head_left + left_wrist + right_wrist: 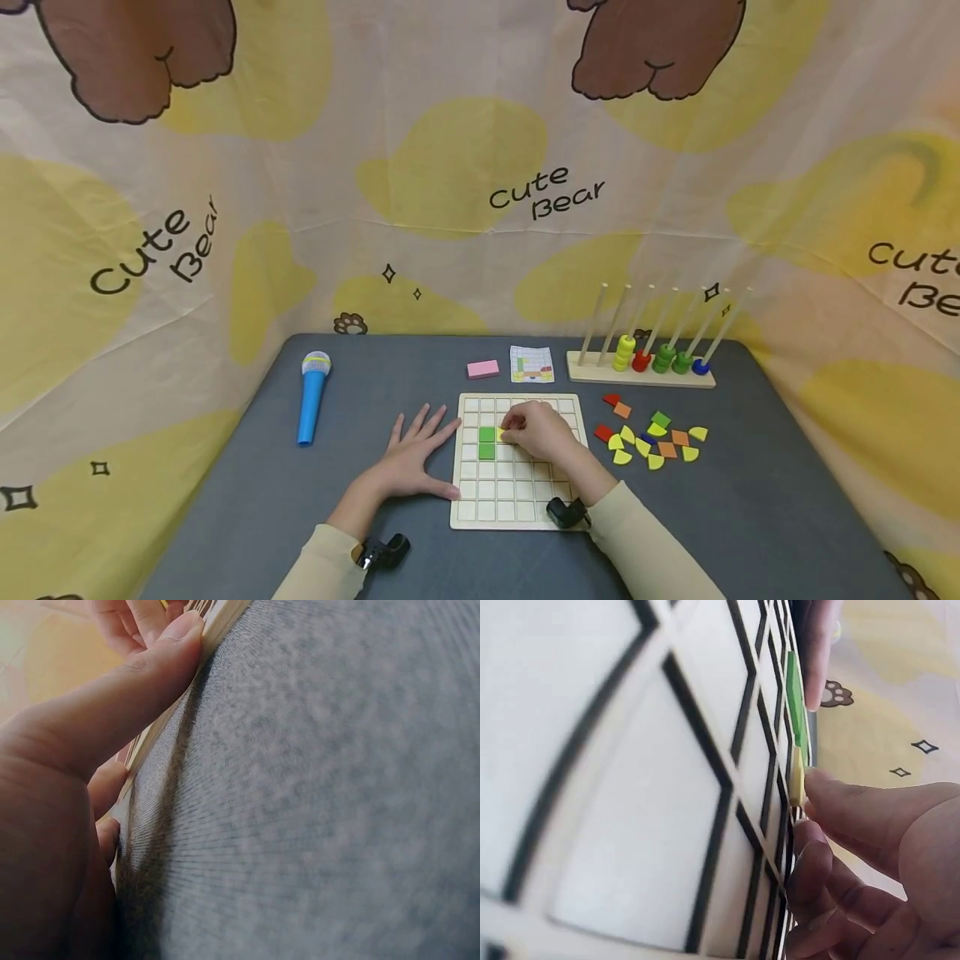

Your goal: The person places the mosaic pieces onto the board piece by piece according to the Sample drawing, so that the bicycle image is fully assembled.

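Note:
A wooden grid board [517,525] with white squares lies in front of the person. My left hand [411,463] is spread flat at its left side, thumb tip and index fingertip touching the edge; the left wrist view shows the thumb [127,697] along that edge. Over the upper middle of the grid, my right hand [542,430] pinches a small yellow piece [797,780] between thumb and fingertips. That piece sits low at the grid, just right of two green squares [487,451], one above the other. Fingertips partly cover its shape.
Right of the board lie several loose yellow, orange, red, green and blue pieces [656,450]. Behind stand a pegged bead rack [645,377], a patterned card [532,364] and a pink block [482,368]. A blue toy microphone [311,404] lies at the left.

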The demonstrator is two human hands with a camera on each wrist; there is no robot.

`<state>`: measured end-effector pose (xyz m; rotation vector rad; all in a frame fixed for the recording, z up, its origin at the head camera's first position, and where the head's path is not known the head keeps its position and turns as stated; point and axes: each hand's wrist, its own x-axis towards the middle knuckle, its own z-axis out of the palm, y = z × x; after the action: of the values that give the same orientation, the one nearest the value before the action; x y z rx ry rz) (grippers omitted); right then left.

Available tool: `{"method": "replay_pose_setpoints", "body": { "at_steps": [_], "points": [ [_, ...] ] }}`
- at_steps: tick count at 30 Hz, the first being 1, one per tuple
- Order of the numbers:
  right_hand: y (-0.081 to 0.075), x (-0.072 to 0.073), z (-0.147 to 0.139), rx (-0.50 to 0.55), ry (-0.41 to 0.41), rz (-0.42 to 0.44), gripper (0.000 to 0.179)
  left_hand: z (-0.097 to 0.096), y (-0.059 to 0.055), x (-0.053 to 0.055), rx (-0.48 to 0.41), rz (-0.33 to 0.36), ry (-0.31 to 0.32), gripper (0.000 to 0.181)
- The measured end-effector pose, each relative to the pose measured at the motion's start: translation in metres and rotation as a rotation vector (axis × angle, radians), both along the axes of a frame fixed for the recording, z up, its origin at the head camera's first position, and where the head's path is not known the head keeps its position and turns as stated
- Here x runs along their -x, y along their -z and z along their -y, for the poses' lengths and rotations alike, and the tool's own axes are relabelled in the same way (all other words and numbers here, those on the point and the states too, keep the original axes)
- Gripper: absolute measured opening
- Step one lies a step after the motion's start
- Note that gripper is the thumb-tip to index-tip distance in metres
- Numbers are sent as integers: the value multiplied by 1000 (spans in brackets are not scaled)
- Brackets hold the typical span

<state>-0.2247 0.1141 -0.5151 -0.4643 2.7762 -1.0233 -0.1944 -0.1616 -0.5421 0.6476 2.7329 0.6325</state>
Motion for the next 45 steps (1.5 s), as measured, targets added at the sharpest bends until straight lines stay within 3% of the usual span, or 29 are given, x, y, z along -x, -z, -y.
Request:
{"method": "replay_pose_setpoints", "body": {
  "at_steps": [6,17,24,39,45],
  "points": [
    [-16,1,-14,73,61,53,11,-2,1,1,1,-10,7,118],
    [-40,-1,-53,87,177,42,18,-2,0,0,-27,3,11,113],
    [-39,-1,-90,63,226,-5,23,-4,-1,-2,4,-13,4,104],
    [-42,-7,-136,47,315,-2,25,-3,-1,-3,0,-22,0,102],
    [-39,-10,-157,71,349,35,28,-3,-3,-3,-3,-31,-5,101]
  ]
}}
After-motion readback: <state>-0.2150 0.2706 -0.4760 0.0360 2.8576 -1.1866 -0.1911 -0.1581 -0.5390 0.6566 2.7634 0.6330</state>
